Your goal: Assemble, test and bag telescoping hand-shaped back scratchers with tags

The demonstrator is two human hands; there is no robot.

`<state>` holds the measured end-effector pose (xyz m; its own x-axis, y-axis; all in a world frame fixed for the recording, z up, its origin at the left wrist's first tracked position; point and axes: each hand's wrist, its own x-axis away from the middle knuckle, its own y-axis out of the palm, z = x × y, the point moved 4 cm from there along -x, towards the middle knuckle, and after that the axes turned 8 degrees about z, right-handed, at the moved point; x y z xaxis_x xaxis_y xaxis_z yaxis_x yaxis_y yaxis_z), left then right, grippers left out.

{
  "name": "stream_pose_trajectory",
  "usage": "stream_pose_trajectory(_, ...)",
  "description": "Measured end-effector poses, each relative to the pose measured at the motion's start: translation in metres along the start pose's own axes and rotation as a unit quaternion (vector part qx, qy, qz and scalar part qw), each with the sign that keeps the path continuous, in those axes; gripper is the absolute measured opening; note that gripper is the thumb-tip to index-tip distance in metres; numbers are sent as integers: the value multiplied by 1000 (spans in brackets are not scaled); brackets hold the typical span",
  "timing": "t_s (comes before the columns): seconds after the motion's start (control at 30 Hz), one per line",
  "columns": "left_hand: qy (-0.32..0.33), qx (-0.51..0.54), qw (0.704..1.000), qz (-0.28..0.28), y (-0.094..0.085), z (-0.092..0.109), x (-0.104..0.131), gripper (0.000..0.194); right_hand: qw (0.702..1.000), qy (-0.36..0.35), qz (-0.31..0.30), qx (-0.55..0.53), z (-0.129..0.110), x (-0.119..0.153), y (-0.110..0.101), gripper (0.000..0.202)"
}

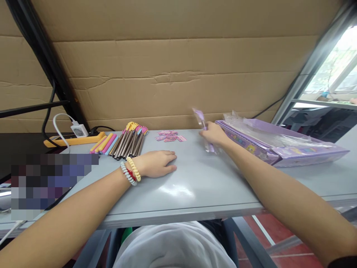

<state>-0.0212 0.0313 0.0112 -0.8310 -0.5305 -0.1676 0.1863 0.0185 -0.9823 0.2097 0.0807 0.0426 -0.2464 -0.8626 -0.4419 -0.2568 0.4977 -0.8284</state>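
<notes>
The head camera looks forward and down onto the nearby table [206, 186].

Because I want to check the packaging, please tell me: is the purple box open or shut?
Open: the purple box is uncovered on top, and clear plastic shows between its sides.

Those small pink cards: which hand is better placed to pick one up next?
Probably the left hand: it rests on the table near the pink cards, while the right hand holds a clear-wrapped purple item.
</notes>
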Motion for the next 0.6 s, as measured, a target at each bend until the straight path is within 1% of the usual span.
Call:
stream_pose_trajectory(0.07,-5,2,1000,16,-2,1,-1,43,993,-101,-26,-51,-25,15,-1,29)
stream_pose_trajectory(0.13,-12,0,999,43,-6,2,-1,43,973,-215,-53,-72,-48,33,-1,27)
stream_pose_trajectory(0.2,-14,1,997,77,-10,3,-2,44,950,-298,-58,-78,-63,47,-1,24)
stream_pose_trajectory(0.23,-12,3,996,92,-11,4,-2,44,940,-325,-59,-83,-68,53,-1,22)
stream_pose_trajectory(0.33,-12,23,993,111,-12,3,-2,46,920,-369,-76,-105,-71,60,1,18)
stream_pose_trajectory(0.4,-22,52,992,115,-12,2,-2,47,913,-381,-92,-111,-69,60,3,19)
stream_pose_trajectory(0.47,-40,93,986,132,-12,1,-3,47,910,-387,-100,-113,-66,59,5,20)
stream_pose_trajectory(0.53,-68,143,974,164,-13,0,-5,47,908,-389,-101,-117,-65,58,7,21)
stream_pose_trajectory(0.6,-113,196,952,205,-15,-4,-6,48,906,-392,-98,-124,-66,59,7,26)
